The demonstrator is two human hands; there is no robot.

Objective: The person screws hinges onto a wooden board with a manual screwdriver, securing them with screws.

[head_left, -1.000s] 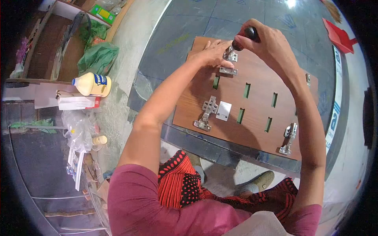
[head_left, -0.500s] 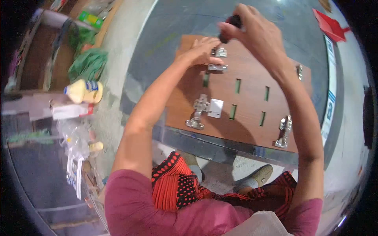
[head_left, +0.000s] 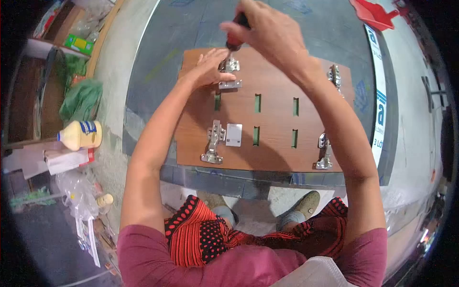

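A brown wooden panel (head_left: 272,153) with several narrow slots lies on a dark tabletop (head_left: 191,28). My left hand (head_left: 209,67) rests flat on the panel, steadying a metal cabinet hinge (head_left: 229,71) at its far left corner. My right hand (head_left: 267,33) is closed around the dark-and-red handle of a screwdriver (head_left: 237,34), held upright with its tip down on that hinge. Three more hinges sit on the panel: near left (head_left: 213,142), near right (head_left: 324,152) and far right (head_left: 334,75).
A small white card (head_left: 234,134) lies beside the near left hinge. A red dustpan (head_left: 373,13) sits at the table's far right. To the left on the floor are a yellow bottle (head_left: 79,135), a green bag (head_left: 81,98), plastic bags and shelving.
The view has swung, so the panel now sits lower and more centred. My right hand with the screwdriver stays over the far left hinge; my left hand keeps pressing beside it.
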